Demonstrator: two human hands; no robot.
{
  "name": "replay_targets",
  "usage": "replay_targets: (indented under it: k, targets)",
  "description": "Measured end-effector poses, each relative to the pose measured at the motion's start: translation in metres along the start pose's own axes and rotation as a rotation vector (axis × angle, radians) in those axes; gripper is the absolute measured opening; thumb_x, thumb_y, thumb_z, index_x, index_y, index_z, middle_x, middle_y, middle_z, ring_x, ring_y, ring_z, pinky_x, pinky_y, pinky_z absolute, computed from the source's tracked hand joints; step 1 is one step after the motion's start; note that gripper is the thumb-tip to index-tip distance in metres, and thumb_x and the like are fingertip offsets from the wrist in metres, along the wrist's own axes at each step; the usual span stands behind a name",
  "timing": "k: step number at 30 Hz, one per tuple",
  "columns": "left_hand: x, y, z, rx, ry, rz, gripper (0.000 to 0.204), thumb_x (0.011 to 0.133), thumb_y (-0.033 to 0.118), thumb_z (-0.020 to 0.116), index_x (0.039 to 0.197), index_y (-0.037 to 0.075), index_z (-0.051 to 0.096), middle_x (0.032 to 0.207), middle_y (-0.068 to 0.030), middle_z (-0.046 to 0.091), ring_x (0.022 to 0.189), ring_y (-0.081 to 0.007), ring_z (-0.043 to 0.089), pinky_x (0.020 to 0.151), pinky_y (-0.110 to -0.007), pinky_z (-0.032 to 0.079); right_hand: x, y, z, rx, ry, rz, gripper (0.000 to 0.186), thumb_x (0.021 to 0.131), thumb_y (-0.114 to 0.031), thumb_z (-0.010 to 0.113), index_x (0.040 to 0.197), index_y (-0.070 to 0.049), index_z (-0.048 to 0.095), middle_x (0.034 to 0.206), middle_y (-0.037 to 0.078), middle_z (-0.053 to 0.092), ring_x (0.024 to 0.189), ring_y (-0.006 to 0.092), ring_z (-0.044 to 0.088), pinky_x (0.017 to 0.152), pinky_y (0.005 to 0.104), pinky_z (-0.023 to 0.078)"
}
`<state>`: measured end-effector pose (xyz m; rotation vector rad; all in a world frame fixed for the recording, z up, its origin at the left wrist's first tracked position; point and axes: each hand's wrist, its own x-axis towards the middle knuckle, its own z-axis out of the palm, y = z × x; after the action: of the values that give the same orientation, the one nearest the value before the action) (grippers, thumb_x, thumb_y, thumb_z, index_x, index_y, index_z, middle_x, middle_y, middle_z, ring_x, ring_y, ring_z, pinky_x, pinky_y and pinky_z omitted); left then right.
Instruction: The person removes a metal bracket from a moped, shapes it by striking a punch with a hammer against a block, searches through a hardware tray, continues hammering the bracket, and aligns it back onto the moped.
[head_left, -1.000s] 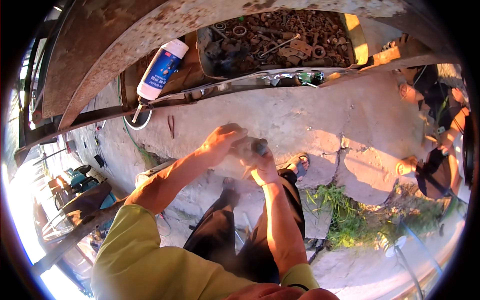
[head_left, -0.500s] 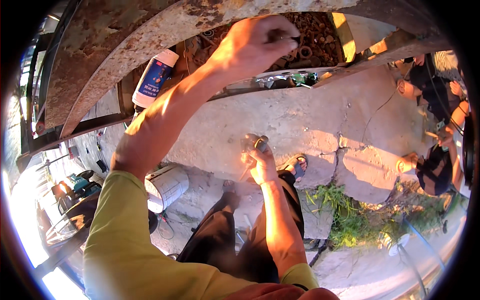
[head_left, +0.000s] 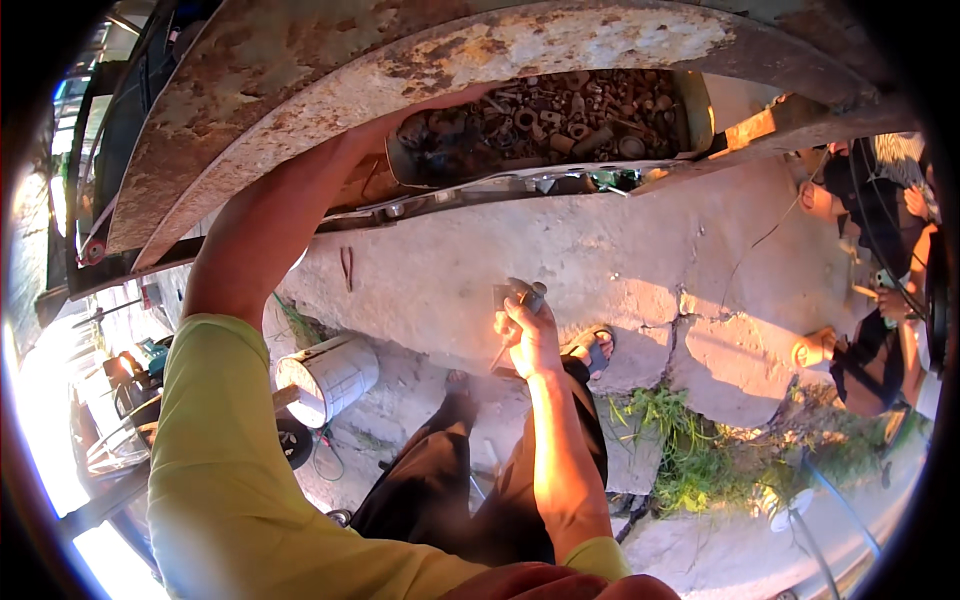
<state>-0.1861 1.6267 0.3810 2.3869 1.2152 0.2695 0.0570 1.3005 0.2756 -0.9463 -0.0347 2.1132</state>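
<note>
My left forearm (head_left: 270, 230) reaches up behind a rusty curved steel plate (head_left: 230, 120), at the left end of a metal tray (head_left: 705, 115) of rusty bolts, nuts and washers (head_left: 540, 120). My left hand is hidden behind that plate, so its fingers and anything in them do not show. Below the tray, above my legs, my right hand (head_left: 530, 335) grips a small dark metal part (head_left: 520, 297) with a thin piece sticking downward.
A whitish bucket (head_left: 330, 380) lies on its side on cracked concrete (head_left: 600, 240), with pliers (head_left: 346, 268) farther up. Weeds (head_left: 675, 450) grow at lower right. Other people (head_left: 865, 370) crouch at the right; machinery (head_left: 140, 380) stands at left.
My left hand left the metal part, moved up over the tray, and has now slipped behind the steel plate. The white bottle is now hidden. My right hand keeps hold of the part.
</note>
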Motion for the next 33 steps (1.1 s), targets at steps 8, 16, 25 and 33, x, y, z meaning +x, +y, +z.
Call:
replay_targets:
  k: [8, 16, 25, 33]
  targets:
    - [-0.003, 0.044, -0.012, -0.158, 0.028, -0.113, 0.037, 0.096, 0.024, 0.067, 0.132, 0.013, 0.063, 0.137, -0.0134, 0.057, 0.128, -0.032, 0.055, 0.108, -0.041, 0.046, 0.003, -0.001, 0.014, -0.002, 0.03, 0.003, 0.037, 0.092, -0.008, 0.069, 0.129, -0.004, 0.061, 0.087, 0.003, 0.062, 0.067, 0.0138, 0.057, 0.058, 0.0273, 0.044]
    - [0.029, 0.121, 0.025, -0.052, -0.057, 0.308, 0.039, 0.099, 0.025, 0.061, 0.137, 0.016, 0.059, 0.139, -0.0138, 0.053, 0.127, -0.0339, 0.055, 0.108, -0.04, 0.046, 0.008, 0.004, 0.023, -0.039, 0.041, 0.03, 0.029, 0.092, -0.011, 0.07, 0.12, -0.004, 0.064, 0.08, 0.002, 0.061, 0.063, 0.0125, 0.056, 0.055, 0.0258, 0.042]
    - [0.004, 0.02, 0.02, 0.021, 0.026, -0.224, 0.04, 0.095, 0.029, 0.063, 0.128, 0.007, 0.062, 0.126, -0.0166, 0.064, 0.118, -0.0345, 0.06, 0.102, -0.042, 0.048, 0.007, 0.003, 0.001, -0.036, 0.002, 0.021, 0.031, 0.093, -0.009, 0.071, 0.123, -0.007, 0.063, 0.086, 0.0, 0.059, 0.068, 0.013, 0.057, 0.061, 0.0295, 0.046]
    - [-0.021, 0.028, -0.003, 0.313, 0.123, -0.27, 0.042, 0.103, 0.04, 0.054, 0.13, 0.009, 0.063, 0.123, -0.0127, 0.07, 0.106, -0.0299, 0.066, 0.096, -0.04, 0.05, -0.003, -0.008, 0.014, -0.017, 0.087, -0.011, 0.013, 0.094, -0.012, 0.07, 0.104, -0.007, 0.065, 0.075, 0.002, 0.06, 0.061, 0.0114, 0.056, 0.053, 0.025, 0.04]
